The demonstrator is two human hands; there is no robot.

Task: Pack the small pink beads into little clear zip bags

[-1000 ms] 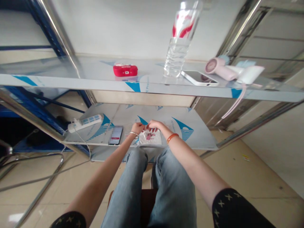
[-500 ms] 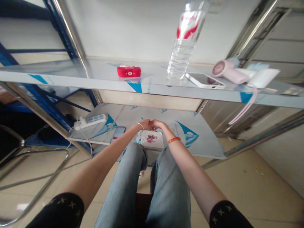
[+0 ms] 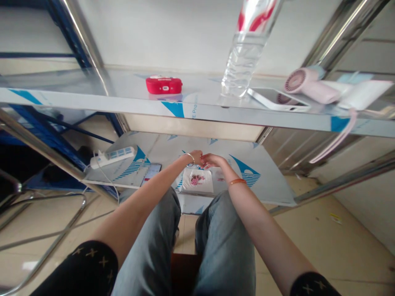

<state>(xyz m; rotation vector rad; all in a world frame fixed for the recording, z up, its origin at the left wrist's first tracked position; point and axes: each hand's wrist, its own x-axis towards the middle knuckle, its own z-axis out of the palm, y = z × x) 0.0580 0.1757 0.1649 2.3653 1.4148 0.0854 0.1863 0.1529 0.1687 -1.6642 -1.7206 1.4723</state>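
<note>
My left hand point(image 3: 196, 157) and my right hand point(image 3: 212, 160) meet fingertip to fingertip just above the lower metal shelf point(image 3: 268, 187). Their fingers are curled together; whether they pinch anything is too small to tell. Directly below them a small clear bag of red beads point(image 3: 197, 181) lies flat on the shelf, near its front edge and above my knees. A thin bracelet is on my left wrist and an orange band on my right.
On the lower shelf a phone point(image 3: 151, 172) lies left of the bag, with a white power strip point(image 3: 112, 155) further left. The upper shelf point(image 3: 92, 98) carries a red case point(image 3: 163, 85), a water bottle point(image 3: 243, 61), a white tablet point(image 3: 277, 100) and a pink handheld fan point(image 3: 308, 84). A metal chair frame point(image 3: 46, 213) stands left.
Both hands have risen off the bead bag and shifted slightly right and further back. The bag, earlier held at its top edge, now lies flat on the shelf.
</note>
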